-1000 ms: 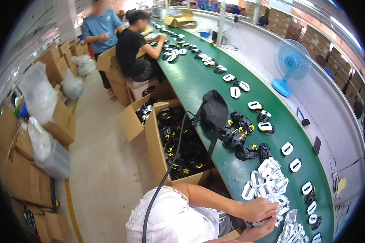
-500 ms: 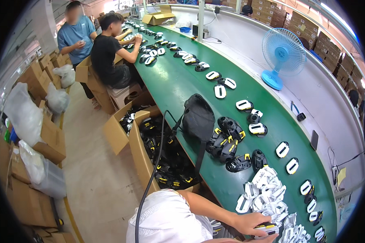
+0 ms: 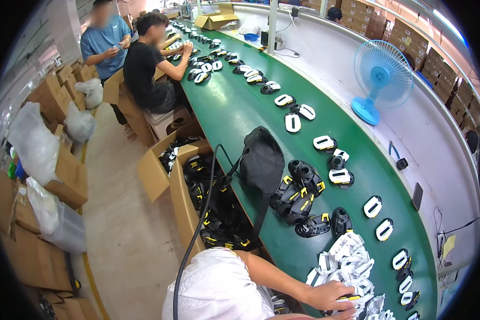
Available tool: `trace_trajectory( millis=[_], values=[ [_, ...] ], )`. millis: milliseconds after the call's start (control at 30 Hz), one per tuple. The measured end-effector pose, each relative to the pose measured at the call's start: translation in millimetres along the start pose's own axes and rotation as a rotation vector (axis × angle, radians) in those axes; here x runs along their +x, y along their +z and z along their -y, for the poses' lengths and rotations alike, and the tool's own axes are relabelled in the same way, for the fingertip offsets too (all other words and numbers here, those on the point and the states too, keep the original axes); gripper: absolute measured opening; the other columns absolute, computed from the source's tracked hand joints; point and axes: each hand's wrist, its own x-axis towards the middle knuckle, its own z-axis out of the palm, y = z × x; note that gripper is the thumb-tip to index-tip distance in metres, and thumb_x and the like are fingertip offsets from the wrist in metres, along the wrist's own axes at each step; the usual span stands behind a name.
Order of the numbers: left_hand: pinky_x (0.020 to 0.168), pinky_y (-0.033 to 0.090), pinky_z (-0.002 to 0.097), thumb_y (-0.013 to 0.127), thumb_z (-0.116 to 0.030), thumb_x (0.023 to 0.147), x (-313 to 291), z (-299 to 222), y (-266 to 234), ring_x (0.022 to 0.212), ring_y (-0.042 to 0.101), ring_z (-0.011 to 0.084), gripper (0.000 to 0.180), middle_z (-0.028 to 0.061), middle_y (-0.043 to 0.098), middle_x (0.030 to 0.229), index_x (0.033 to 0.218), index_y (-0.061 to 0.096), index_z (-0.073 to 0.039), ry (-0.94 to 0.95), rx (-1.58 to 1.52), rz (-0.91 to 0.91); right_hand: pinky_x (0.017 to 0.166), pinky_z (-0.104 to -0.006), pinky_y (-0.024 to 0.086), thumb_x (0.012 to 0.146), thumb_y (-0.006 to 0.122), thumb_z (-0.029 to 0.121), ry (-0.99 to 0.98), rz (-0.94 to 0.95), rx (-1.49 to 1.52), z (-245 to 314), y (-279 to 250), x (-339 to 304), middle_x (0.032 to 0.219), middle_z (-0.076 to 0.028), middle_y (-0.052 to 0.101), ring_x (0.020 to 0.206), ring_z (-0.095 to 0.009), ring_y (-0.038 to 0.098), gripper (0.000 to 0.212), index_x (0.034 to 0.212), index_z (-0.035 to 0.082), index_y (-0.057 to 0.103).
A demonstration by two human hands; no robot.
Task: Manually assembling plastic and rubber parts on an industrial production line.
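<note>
My left hand (image 3: pixel 329 296) reaches in from the left over the near end of the green table, its fingers closed round a black-and-yellow plastic part (image 3: pixel 349 298) with a pale edge. My right hand (image 3: pixel 342 314) shows only in part at the lower picture edge, gripping the same part from below; its forearm is mostly cut off. Just beyond the hands lies a heap of white plastic covers (image 3: pixel 352 256). Several black housings with yellow clips (image 3: pixel 296 200) lie farther up the table, beside a black mesh-like bag or cap (image 3: pixel 261 160).
Black housings with white oval covers (image 3: pixel 373 207) form a line along the green table (image 3: pixel 224 106). An open carton (image 3: pixel 184 213) of black parts stands left of it. A blue fan (image 3: pixel 376 80) and pliers (image 3: pixel 397 156) are at right. Two co-workers (image 3: pixel 149 69) are at far left.
The view has shifted slightly. My hands, still on the part, are a little nearer the white heap, and the part shows less. The standing co-worker's hands are raised somewhat higher.
</note>
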Motion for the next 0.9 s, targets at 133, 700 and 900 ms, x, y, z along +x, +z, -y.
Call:
trace_trajectory(
  millis=[133,700,900],
  values=[
    [0.058,0.043,0.0372,0.052,-0.033,0.089,0,-1,-5,0.063,0.057,0.0333,0.034,0.0179,0.056,0.068,0.092,0.050,0.000,-0.174,-0.073,0.141,0.073,-0.0362,0.047,0.092,0.047,0.038,-0.014,0.048,0.009,-1,-4,1,0.100,-0.018,0.058,0.086,-0.024,0.056,0.047,0.105,-0.007,0.055],
    [0.056,0.042,0.0373,0.050,-0.035,0.091,-3,-2,-5,0.060,0.056,0.0339,0.036,0.0174,0.055,0.064,0.083,0.053,0.000,-0.140,0.029,0.148,0.078,-0.0362,0.045,0.092,0.048,0.033,-0.105,0.207,0.128,-8,-16,17,0.106,-0.019,0.057,0.091,-0.025,0.055,0.044,0.111,-0.007,0.052],
    [0.057,0.044,0.0365,0.050,-0.034,0.091,-8,-2,9,0.060,0.058,0.0314,0.035,0.0163,0.056,0.063,0.085,0.053,0.000,-0.132,0.089,0.099,0.079,-0.0361,0.045,0.092,0.048,0.031,-0.123,0.242,0.154,-9,-22,18,0.108,-0.019,0.056,0.093,-0.025,0.055,0.044,0.113,-0.007,0.051]
  ],
)
